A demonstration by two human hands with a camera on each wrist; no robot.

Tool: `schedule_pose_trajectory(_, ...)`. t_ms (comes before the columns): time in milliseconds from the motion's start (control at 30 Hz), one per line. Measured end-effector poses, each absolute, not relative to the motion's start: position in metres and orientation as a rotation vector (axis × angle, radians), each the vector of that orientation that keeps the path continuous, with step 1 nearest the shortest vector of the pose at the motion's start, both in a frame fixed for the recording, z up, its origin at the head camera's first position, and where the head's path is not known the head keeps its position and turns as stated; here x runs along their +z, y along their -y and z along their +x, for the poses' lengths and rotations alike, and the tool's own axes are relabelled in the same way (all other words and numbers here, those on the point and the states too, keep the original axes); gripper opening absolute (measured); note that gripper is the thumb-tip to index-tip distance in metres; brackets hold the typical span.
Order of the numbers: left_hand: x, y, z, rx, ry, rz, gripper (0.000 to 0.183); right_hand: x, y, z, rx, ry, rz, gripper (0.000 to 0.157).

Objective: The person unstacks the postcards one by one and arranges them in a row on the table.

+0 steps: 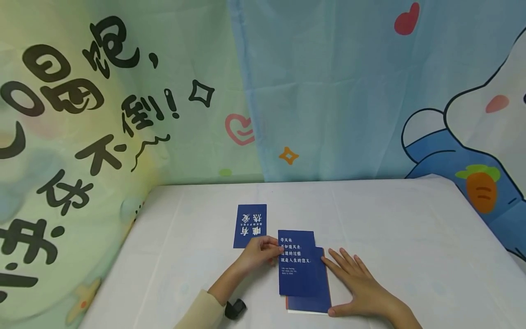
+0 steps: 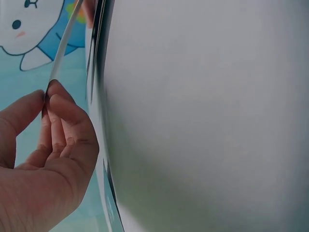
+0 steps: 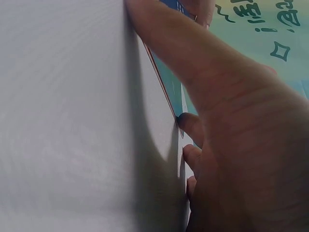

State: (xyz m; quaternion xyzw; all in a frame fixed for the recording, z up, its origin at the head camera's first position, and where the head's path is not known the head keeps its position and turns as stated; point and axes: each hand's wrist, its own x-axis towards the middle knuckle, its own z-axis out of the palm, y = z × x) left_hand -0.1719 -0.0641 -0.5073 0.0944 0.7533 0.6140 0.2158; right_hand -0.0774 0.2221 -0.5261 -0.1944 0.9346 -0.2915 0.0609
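My left hand (image 1: 258, 251) pinches the left edge of a dark blue card (image 1: 297, 278) printed with white writing. In the left wrist view, thumb and fingertips grip this card (image 2: 62, 50), seen edge-on. Under it and overlapped by it lies a second dark blue card (image 1: 322, 285) with orange and white edges showing, like a small stack. My right hand (image 1: 361, 288) is spread beside that stack, with forefinger and thumb at its right edge. In the right wrist view, the thumb and fingers (image 3: 190, 128) lie along the stack's thin reddish edge (image 3: 159, 77).
Another dark blue card (image 1: 249, 225) with large white characters, upside down to me, lies flat behind my left hand. A white cloth covers the table (image 1: 197, 228). Behind stands a printed curtain (image 1: 328, 91). A black band piece (image 1: 235, 309) sits at my left wrist.
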Motion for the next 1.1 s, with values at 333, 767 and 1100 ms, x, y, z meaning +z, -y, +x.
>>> schedule_pose_trajectory(333, -0.504, 0.065, -0.186, 1.715, -2.144, 0.191, 0.024, -0.528, -0.223, -0.077, -0.861, -2.866, -0.613, 0.11)
schedule_pose_trajectory(767, -0.498, 0.068, -0.209, 1.717, -2.202, 0.173, 0.025, -0.528, -0.223, -0.077, -0.858, -2.875, -0.638, 0.11)
schedule_pose_trajectory(1100, -0.499, 0.064, -0.221, 1.715, -2.262, 0.148, 0.027, -0.526, -0.223, -0.076, -0.884, -2.85, -0.615, 0.11)
